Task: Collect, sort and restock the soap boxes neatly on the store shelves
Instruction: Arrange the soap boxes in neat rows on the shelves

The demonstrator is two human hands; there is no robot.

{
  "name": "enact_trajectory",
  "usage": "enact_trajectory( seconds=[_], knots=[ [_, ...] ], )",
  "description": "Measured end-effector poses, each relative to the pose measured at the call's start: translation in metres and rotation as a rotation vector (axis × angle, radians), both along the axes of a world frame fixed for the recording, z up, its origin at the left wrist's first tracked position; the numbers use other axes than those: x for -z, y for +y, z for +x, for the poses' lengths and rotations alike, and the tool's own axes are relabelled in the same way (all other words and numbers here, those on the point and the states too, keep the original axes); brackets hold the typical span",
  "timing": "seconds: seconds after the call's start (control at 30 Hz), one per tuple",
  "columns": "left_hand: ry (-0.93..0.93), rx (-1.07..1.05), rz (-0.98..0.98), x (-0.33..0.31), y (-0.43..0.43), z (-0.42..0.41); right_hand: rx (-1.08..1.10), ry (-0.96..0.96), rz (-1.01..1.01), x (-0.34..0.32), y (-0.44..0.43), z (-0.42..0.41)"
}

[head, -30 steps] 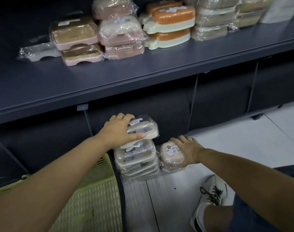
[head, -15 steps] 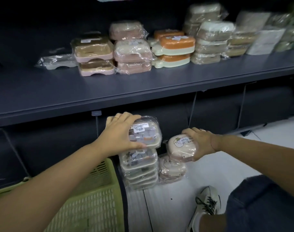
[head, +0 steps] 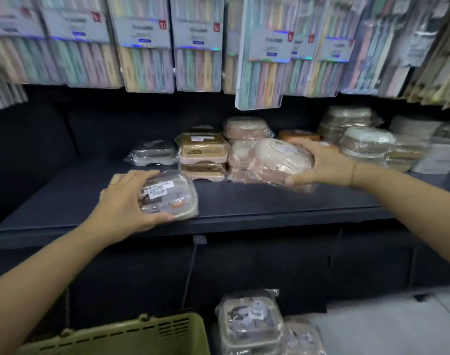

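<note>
We take one box per hand, likely to match the colour-sorted stacks on the shelf (head: 270, 201). Our left hand (head: 126, 201) curls round a clear-lidded box (head: 171, 194) over the shelf's front. Our right hand (head: 321, 165) grips a pink box (head: 280, 160) by the pink stack (head: 244, 129); with the blur we cannot tell whether they touch.

Clear plastic packs of pastel-coloured sticks (head: 147, 47) are hanging in a row across the top of the frame. A slotted olive-green plastic basket (head: 131, 334) is sitting at bottom left, and pale grey floor (head: 398, 329) is showing at bottom right.
</note>
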State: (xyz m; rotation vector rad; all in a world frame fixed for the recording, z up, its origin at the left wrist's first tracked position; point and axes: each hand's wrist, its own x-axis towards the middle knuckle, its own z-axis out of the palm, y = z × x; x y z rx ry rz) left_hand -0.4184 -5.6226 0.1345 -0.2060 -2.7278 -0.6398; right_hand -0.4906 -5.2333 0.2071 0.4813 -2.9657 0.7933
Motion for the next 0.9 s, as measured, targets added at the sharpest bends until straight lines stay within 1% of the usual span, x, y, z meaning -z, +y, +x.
enact_trajectory(
  seconds=[0.17,0.23,0.3,0.37,0.47,0.53,0.6,0.63,0.7,0.73,0.77,0.83,0.9],
  knots=[
    [-0.047,-0.037,0.163,0.016,-0.027,-0.026,0.075,0.051,-0.058,-0.005,-0.036,-0.087],
    [-0.057,-0.017,0.193,0.024,-0.031,-0.030,0.071,0.036,-0.042,-0.007,-0.040,-0.110],
    [-0.058,-0.015,0.235,0.031,-0.033,-0.032,0.045,0.041,0.018,-0.007,-0.042,-0.126],
    [-0.056,-0.038,0.291,0.038,-0.036,-0.033,0.055,0.075,0.084,-0.004,-0.042,-0.134],
    [-0.035,-0.037,0.333,0.043,-0.037,-0.033,0.072,0.115,0.066,0.001,-0.044,-0.135],
    [-0.029,-0.027,0.337,0.043,-0.036,-0.032,0.087,0.162,0.105,0.006,-0.046,-0.129],
    [-0.073,-0.024,0.364,0.041,-0.039,-0.029,0.126,0.254,0.153,0.010,-0.054,-0.111],
    [-0.110,-0.029,0.373,0.040,-0.043,-0.027,0.136,0.326,0.132,0.013,-0.063,-0.097],
    [-0.165,-0.052,0.293,0.041,-0.058,-0.022,0.034,0.481,0.030,0.020,-0.091,-0.062],
    [-0.181,-0.066,0.209,0.042,-0.068,-0.019,-0.069,0.504,-0.005,0.025,-0.110,-0.045],
    [-0.193,-0.076,0.112,0.043,-0.078,-0.017,-0.180,0.468,-0.002,0.031,-0.129,-0.032],
    [-0.229,-0.074,-0.069,0.044,-0.097,-0.013,-0.360,0.293,0.096,0.044,-0.170,-0.012],
    [-0.258,-0.061,-0.178,0.046,-0.110,-0.011,-0.455,0.134,0.199,0.055,-0.206,-0.008]
  ],
)
